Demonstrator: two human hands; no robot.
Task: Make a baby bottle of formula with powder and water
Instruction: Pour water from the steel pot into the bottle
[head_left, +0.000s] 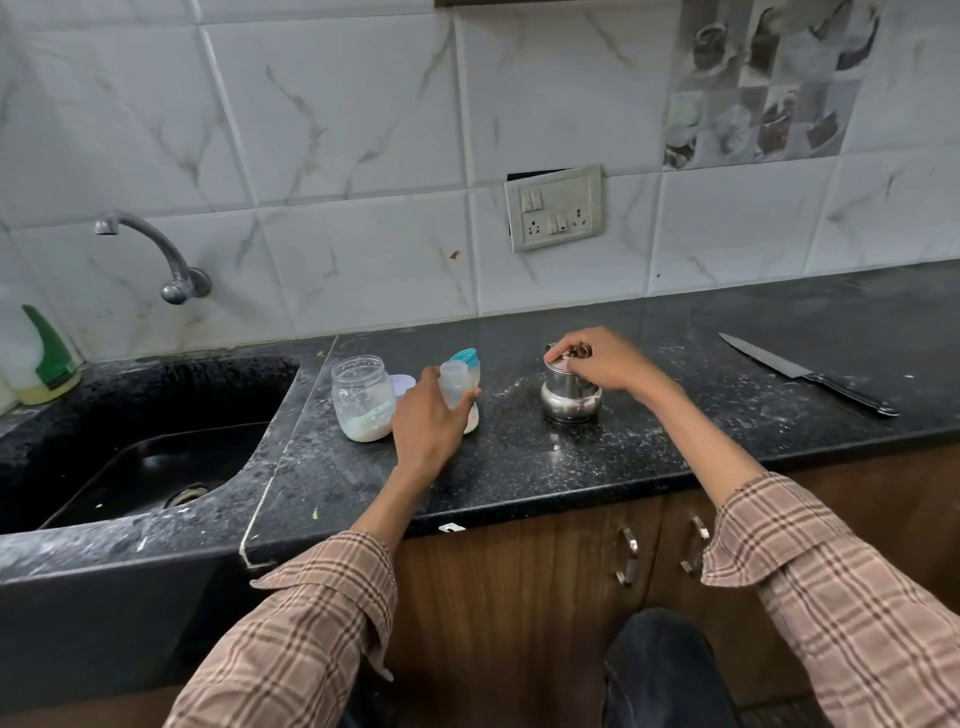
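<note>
The left hand wraps its fingers and thumb around the clear plastic baby bottle with a teal collar, which stands on the speckled black stone counter just right of a clear glass jar holding a low layer of white powder. A pale lid lies behind, between jar and bottle. Whitish contents show low in the bottle; its teal top looks tilted, and whether it is screwed on cannot be told.

Further right, well apart from the bottle, the right hand curls its fingertips over the top of a small rounded stainless-steel pot, pinching at its rim or lid; which of the two is hidden by the fingers.

The step in hand looks to be bringing water to the bottle. To do it well, the left hand should hold the bottle upright and firm on the counter, its mouth uncovered, while the right takes the pot by a secure part of its body rather than the lid alone, carries it close, and pours slowly so nothing spills onto the dusty surface. A black-handled kitchen knife lies far right, clear of the path.

No brand, label or writing is readable on the bottle, jar or pot.
</note>
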